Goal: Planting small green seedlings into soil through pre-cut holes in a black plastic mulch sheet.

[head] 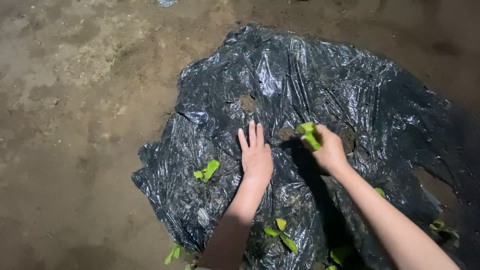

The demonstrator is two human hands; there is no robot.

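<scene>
The right hand [330, 149] pinches a green seedling [309, 134], its long axis tilted, leafy end up-left above the fingers; just left lies a soil hole [285, 133]. The left hand [256, 155] rests flat, fingers spread, grasping nothing, on black plastic sheet [320, 75].

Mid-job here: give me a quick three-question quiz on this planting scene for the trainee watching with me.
1. True or false: the left hand lies flat, fingers spread, on the black plastic sheet.
2. What does the right hand hold? A) a trowel B) a green seedling C) a stone
3. Where does the small planted seedling stand relative to the left hand?

Key:
1. True.
2. B; it is pinched between the fingers above a soil-filled hole in the sheet.
3. On its left in the picture, poking through the sheet, apart from the hand.
</scene>
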